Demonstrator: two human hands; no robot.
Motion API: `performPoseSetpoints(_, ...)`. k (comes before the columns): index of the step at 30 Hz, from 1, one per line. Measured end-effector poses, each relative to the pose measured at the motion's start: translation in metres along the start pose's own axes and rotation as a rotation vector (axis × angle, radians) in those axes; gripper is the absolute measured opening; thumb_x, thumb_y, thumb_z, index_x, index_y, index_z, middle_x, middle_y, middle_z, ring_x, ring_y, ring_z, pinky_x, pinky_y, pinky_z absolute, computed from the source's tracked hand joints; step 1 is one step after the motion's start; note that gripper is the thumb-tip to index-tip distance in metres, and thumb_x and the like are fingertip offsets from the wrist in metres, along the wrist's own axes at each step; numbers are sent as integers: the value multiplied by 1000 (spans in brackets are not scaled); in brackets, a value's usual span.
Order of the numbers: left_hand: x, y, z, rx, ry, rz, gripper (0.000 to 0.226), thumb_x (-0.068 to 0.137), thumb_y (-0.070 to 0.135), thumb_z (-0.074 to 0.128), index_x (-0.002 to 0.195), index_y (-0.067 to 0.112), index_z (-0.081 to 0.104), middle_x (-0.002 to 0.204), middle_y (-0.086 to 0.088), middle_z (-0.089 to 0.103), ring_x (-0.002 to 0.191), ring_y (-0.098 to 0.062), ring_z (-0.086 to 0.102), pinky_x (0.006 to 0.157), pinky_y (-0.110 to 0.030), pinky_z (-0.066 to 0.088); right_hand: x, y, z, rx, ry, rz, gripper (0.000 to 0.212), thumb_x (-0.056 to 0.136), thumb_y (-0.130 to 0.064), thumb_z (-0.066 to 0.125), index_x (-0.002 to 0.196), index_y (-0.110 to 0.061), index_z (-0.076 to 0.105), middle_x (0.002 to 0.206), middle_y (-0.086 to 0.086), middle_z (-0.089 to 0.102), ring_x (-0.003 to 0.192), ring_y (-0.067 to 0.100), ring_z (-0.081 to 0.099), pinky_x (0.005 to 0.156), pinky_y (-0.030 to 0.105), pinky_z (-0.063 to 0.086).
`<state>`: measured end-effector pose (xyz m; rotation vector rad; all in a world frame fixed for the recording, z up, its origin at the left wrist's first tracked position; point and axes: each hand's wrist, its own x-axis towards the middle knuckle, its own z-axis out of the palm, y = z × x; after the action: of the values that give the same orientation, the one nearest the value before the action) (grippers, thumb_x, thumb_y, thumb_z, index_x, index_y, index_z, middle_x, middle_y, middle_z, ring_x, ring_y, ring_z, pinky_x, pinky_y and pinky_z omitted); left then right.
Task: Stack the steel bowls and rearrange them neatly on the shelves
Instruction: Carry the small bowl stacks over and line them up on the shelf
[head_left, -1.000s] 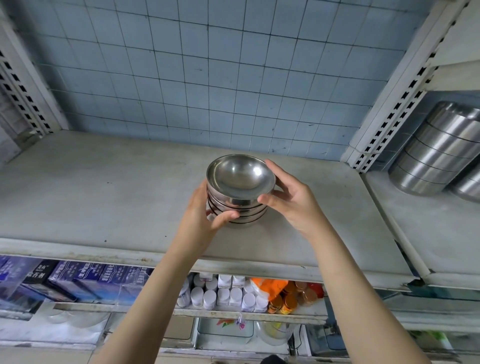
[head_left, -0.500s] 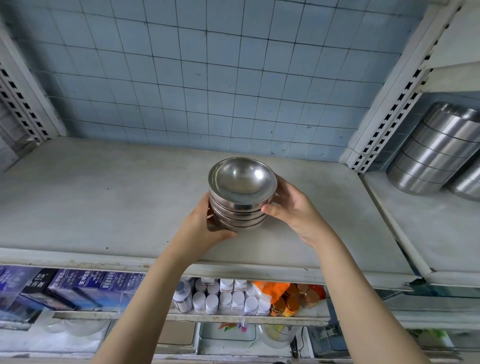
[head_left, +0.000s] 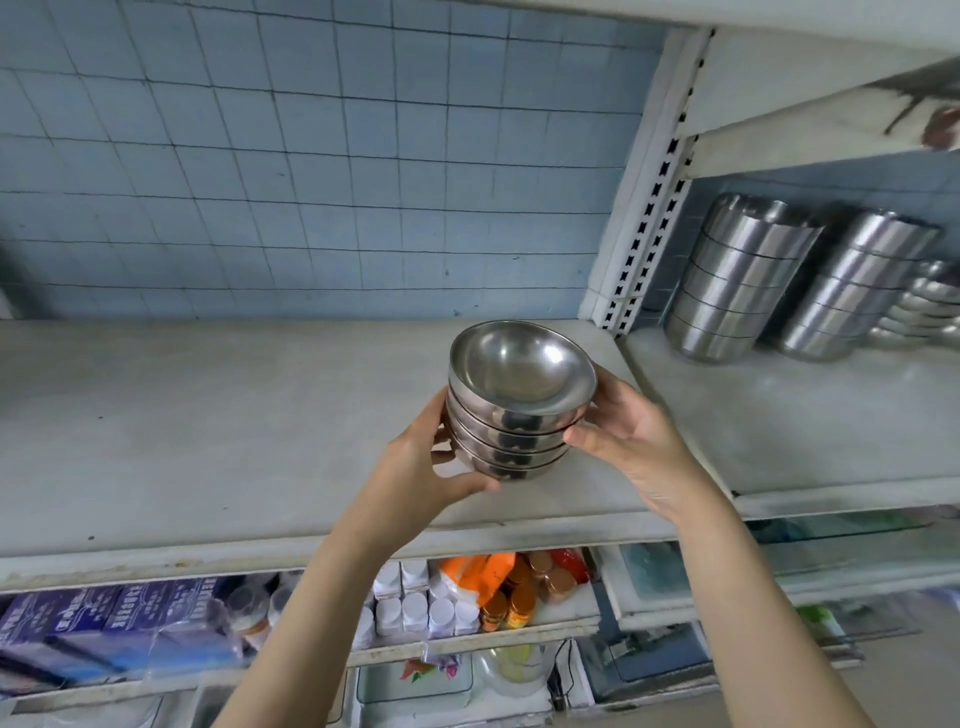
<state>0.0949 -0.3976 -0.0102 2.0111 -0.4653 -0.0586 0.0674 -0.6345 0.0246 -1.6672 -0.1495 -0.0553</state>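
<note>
A stack of several small steel bowls (head_left: 519, 400) is held between both hands above the grey shelf (head_left: 208, 426), near its right end. My left hand (head_left: 426, 467) cups the stack's lower left side with the thumb curled under it. My right hand (head_left: 628, 436) grips the right side, fingers behind the bowls and thumb on the front. The top bowl faces up and is empty. Whether the stack's base touches the shelf cannot be told.
A white slotted upright (head_left: 644, 208) divides this shelf from the right-hand shelf (head_left: 831, 415), where two tall stacks of larger steel bowls (head_left: 737, 280) and a stack of small ones (head_left: 924, 306) stand. Lower shelves hold boxes, white bottles and jars (head_left: 431, 608). Blue tiles back the shelf.
The stack and both hands have shifted to the right along the shelf, toward the slotted upright. The view has turned right, showing more of the right-hand shelf. Both hands keep their hold.
</note>
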Motion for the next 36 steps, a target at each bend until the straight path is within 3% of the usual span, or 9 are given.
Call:
performPoseSetpoints(5,3,59,90,-62,-92,85,91,65,39,87,142,34,38,116,21,60,106,2,58,80,-2,44,-71,-12,-93,-46,131,8,79,60,-34,90,130,-35,54,134,-10,63,127,12,57,105,31,46)
performPoseSetpoints(8,-1,98,155,-121,-152,121,83,66,37,88,136,37,43,114,20,64,106,2,60,89,-16,49,-121,-21,-152,-90,215,4,67,66,-23,82,125,-39,53,127,-20,65,121,4,60,99,22,49)
performPoseSetpoints(11,-7,136,221,-203,-222,130,80,69,24,88,131,42,42,112,17,65,104,1,62,79,-15,53,-171,-29,-208,-122,298,-1,62,69,-16,73,123,-38,53,119,-28,66,115,-3,61,92,15,50)
performPoseSetpoints(16,-5,182,317,-207,-347,158,88,65,33,89,139,36,42,114,15,67,105,-5,65,92,-34,56,-239,-27,-292,-106,401,20,62,70,-10,72,122,-37,52,113,-31,68,110,-7,62,85,10,49)
performPoseSetpoints(22,28,225,404,-212,-450,165,93,56,51,88,136,41,43,115,13,68,107,-9,65,98,-39,52,-269,-11,-384,-54,523,20,61,71,-11,74,123,-40,58,122,-15,69,116,7,63,97,24,51)
performPoseSetpoints(25,59,242,443,-189,-474,168,91,62,41,89,138,41,40,117,16,66,108,-6,64,98,-35,53,-262,-1,-432,-60,549,15,63,71,-18,83,126,-38,60,127,-8,68,119,13,63,98,27,51)
performPoseSetpoints(30,124,261,505,-208,-470,201,88,66,31,88,140,36,41,115,15,66,108,-4,63,97,-25,50,-231,6,-510,-111,555,50,80,59,-49,89,130,-33,56,131,-4,66,120,17,62,97,28,52)
performPoseSetpoints(36,181,283,568,-259,-483,177,85,67,19,89,137,33,42,113,12,65,104,2,62,86,-7,46,-203,19,-588,-155,547,10,62,71,-14,74,127,-31,55,122,-16,69,113,5,65,89,20,53)
